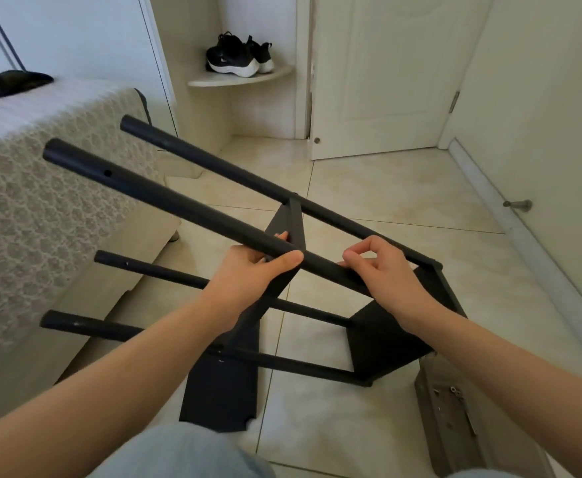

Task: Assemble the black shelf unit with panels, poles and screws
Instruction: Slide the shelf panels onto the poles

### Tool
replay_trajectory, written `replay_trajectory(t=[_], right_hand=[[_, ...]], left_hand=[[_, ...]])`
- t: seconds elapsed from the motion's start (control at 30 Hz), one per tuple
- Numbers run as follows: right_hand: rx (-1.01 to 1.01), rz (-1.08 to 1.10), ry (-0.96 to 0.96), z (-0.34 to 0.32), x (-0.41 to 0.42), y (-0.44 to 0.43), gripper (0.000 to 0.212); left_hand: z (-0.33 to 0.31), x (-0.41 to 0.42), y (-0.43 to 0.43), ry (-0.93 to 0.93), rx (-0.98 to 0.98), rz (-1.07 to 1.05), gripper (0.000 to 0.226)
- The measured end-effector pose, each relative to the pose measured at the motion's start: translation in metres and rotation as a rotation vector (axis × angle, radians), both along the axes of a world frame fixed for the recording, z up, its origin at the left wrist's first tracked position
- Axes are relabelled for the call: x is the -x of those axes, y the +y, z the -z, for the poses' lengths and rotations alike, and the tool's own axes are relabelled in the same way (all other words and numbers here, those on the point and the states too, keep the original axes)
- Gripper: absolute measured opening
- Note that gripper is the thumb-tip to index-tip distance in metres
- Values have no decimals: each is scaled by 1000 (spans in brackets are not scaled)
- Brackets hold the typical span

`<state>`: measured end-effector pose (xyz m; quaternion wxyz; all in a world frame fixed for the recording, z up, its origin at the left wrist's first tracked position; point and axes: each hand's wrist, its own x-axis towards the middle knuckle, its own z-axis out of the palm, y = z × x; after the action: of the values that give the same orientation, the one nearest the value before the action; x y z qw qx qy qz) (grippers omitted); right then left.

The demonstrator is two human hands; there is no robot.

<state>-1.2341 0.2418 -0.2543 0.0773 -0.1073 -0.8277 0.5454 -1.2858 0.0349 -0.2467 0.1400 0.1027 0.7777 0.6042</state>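
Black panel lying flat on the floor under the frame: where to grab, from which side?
Probably take the floor panel at its near short edge, coming low from the person's side. It lies flat on the tiles, so fingers must slide under an edge; that one is bare, while the lowest pole crosses further back. Left hand and right hand are both on the upper pole.

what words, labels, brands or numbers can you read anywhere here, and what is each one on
No readable text in this view.
black sneakers: a small white mark on the side, too small to read as a brand.
poles and panels: plain black, no print showing.
box of screws: no label visible.
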Motion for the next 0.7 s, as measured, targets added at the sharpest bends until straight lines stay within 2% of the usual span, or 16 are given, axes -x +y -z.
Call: replay_trajectory(t=[0.17, 0.33, 0.7], right_hand=[[-67, -95, -45, 7, 4, -18, 2], [-144, -187, -97, 21, 13, -41, 2], [-197, -291, -197, 51, 25, -71, 6]], left_hand=[[25, -7, -28, -66, -82, 1, 42], [58, -8, -58, -139, -169, -5, 55], [112, -14, -92, -237, -301, -60, 50]])
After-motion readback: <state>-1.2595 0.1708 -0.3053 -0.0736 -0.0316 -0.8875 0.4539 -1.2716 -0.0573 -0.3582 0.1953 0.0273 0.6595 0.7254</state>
